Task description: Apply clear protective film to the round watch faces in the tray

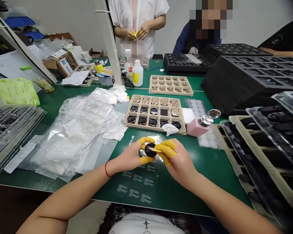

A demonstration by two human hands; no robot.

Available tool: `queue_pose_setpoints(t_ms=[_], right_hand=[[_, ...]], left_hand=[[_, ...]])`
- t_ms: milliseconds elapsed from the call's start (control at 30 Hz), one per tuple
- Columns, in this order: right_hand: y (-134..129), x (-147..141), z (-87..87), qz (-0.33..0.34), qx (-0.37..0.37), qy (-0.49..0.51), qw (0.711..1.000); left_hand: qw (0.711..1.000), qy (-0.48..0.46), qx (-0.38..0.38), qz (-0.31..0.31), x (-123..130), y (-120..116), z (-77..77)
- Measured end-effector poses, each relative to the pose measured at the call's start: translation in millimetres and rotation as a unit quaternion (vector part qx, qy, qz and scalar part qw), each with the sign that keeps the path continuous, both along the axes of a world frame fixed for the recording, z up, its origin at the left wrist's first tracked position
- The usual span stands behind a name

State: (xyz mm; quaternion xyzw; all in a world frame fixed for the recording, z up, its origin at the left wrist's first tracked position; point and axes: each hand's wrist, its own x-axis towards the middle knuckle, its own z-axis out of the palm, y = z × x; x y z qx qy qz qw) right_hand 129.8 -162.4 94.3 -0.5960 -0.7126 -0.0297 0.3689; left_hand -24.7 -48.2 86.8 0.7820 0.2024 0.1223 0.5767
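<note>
"Where's the black piece?"

"You hold the round black disc point(150, 153) up between your hands, just above the near edge's middle stretch of the surface point(161, 198). I can't tell whether it touches the surface."

"What are my hands doing?"

"Your left hand point(129, 156) pinches the disc from its left side, with the yellow finger cots point(143, 140) pressed against its rim. Your right hand point(178, 161) pinches a thin pale stick point(156, 150), and its fingertips sit just beside the disc."

"Which way does the stick lie?"

"Its long axis runs almost level, slanting slightly down toward your right hand. One end lies over the disc's face, so your right hand is nearer the stick, your left nearer the disc's body."

"What's around me?"

"Straight ahead, toward the far side, you have a beige tray point(125, 118) of round parts, with a white wipe point(170, 129) on its near right corner. To its right stands a pink bottle point(194, 128) with a metal top. A clear plastic bag point(75, 136) lies left of your hands, and a stack of black foam trays point(246, 84) rises at the far right."
</note>
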Motion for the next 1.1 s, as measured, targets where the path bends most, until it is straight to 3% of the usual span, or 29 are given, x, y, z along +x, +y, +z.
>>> queue_pose_setpoints(t_ms=[133,333,600,833,1100], right_hand=[[13.3,-11.0,-6.1,0.009,0.013,-0.065,0.998],[12.0,-28.9,-20.4,0.009,0.062,-0.094,0.994],[11.3,-20.0,-17.4,-0.004,0.012,0.023,1.000],[14.0,-22.7,-17.7,-0.023,0.041,-0.101,0.994],[6.1,-19.5,-25.7,-0.011,0.089,-0.118,0.989]], left_hand=[[1.000,0.003,0.004,0.013,-5.3,6.9,-4.7],[1.000,0.007,-0.017,0.017,-8.1,16.9,-11.5],[1.000,-0.003,-0.024,-0.008,-6.5,16.3,-13.7],[1.000,0.014,-0.018,-0.020,-6.1,11.7,-12.6],[0.999,0.028,-0.022,0.010,-7.7,16.2,-12.9]])
